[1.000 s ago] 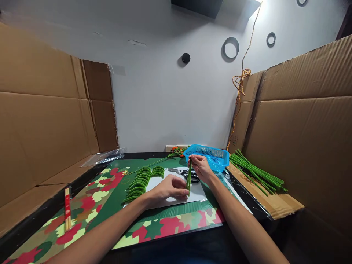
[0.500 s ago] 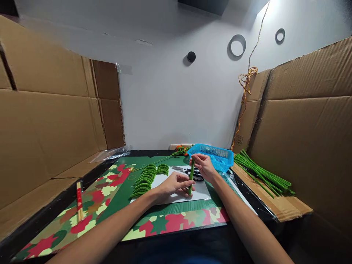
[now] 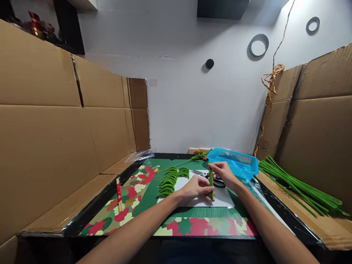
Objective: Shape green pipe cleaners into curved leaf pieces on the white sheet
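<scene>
Both hands hold a short green pipe cleaner piece [image 3: 211, 179] nearly upright above a white sheet [image 3: 227, 200]. My left hand [image 3: 195, 190] pinches it near the bottom end. At its top end are the closed fingertips of my right hand [image 3: 224, 173]. Whether the piece is one stem or folded double I cannot tell. Left of my hands lies a row of curved green pipe cleaner pieces [image 3: 168, 181], with a smaller group of curved pieces [image 3: 183, 172] beside it. Black-handled scissors [image 3: 220, 183] rest behind the hands, partly hidden by them.
A blue plastic basket [image 3: 251, 165] stands at the back right. Long green pipe cleaners [image 3: 299, 187] lie on cardboard at the right. Orange flowers on a green stem [image 3: 202, 154] lie at the back. Red-wrapped wooden sticks [image 3: 119, 190] are at the left. Cardboard walls [image 3: 110, 139] flank the table.
The head view has turned left, so everything sits farther right in the picture. Both hands keep the same hold on the pipe cleaner piece, with little visible movement relative to the table.
</scene>
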The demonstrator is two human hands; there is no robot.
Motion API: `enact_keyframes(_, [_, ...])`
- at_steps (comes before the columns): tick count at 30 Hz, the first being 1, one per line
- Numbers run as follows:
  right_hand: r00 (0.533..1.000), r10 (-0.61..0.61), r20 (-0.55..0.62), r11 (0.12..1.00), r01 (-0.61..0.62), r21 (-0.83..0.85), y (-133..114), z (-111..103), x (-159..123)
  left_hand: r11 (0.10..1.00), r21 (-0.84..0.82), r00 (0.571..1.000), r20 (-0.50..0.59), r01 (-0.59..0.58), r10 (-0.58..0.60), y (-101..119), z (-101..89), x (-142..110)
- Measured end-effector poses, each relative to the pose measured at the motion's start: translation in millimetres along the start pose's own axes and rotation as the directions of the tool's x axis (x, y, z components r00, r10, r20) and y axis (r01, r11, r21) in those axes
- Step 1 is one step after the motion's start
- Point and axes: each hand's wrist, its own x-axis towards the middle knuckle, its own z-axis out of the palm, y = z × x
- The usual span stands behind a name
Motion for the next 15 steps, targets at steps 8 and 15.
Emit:
enact_keyframes(8, [0.997, -0.068, -0.039, 0.996, 0.065, -0.056, -4.3, 1.1, -0.9, 0.999, 0.038, 1.000, 0.019, -0.006, 0.006, -0.1, -4.5, 1.9])
enact_keyframes(15, [0.995, -0.061, -0.076, 0.997, 0.056, -0.061, -0.6, -0.4, 2.8, 0.999, 0.053, 1.000, 0.007, -0.007, 0.007, 2.3, -2.7, 1.9])
